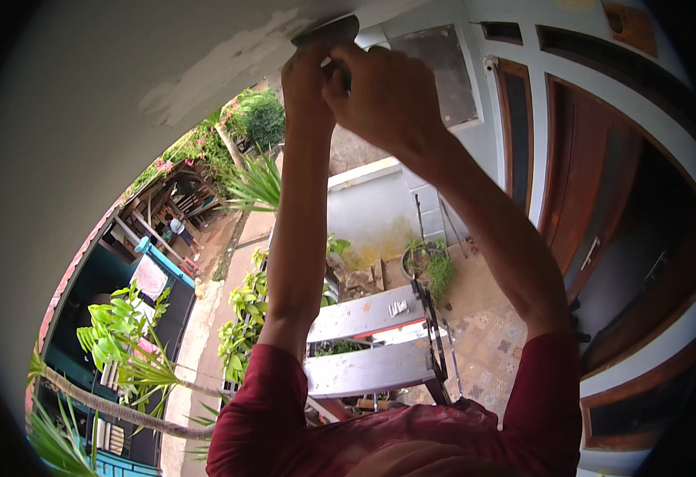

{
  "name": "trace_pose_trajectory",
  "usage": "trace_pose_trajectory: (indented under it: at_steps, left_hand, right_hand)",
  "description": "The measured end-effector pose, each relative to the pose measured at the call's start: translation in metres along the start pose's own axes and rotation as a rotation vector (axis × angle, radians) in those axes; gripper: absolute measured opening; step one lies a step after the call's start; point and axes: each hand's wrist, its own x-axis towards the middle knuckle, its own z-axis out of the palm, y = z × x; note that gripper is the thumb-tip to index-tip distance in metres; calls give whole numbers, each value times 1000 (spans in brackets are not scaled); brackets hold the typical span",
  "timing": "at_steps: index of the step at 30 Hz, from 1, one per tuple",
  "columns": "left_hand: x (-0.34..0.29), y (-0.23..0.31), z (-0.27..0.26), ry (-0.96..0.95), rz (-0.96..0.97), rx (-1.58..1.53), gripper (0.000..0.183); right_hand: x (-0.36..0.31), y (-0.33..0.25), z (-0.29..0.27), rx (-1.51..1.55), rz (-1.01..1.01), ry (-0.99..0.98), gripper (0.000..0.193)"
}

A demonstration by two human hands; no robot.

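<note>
Both arms reach up to the ceiling [85, 103] at the top of the view. A putty knife [330, 30] with a wide dark blade lies against the ceiling's surface. My left hand [308, 79] is closed at the base of the blade, its fingers partly hidden. Close beside it, my right hand [387, 99] is curled round the tool, touching the left; the handle is mostly covered by the hands. A rough, pale smeared patch [205, 79] runs along the ceiling to the left of the blade.
Below me stands a metal ladder [372, 374] with wide steps. Wooden doors [594, 183] line the wall at right. A potted plant [431, 266] sits on the ground by a low wall [372, 211]. Leafy plants [133, 318] rise at left; a distant person [178, 226] is beyond.
</note>
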Motion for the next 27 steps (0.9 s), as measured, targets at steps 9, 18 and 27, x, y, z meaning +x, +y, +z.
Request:
trace_pose_trajectory:
  at_steps: [9, 18, 27]
  left_hand:
    - [-10, -9, 21, 129, -337, -679, 24]
    - [-118, 22, 44, 29, -625, -428, 34]
    - [-145, 53, 42, 4, -571, -489, 36]
  right_hand:
    - [-28, 29, -4, 261, 93, 103, 24]
    - [-143, 1, -46, 614, 696, -223, 39]
    - [-171, -36, -67, 706, 751, -240, 68]
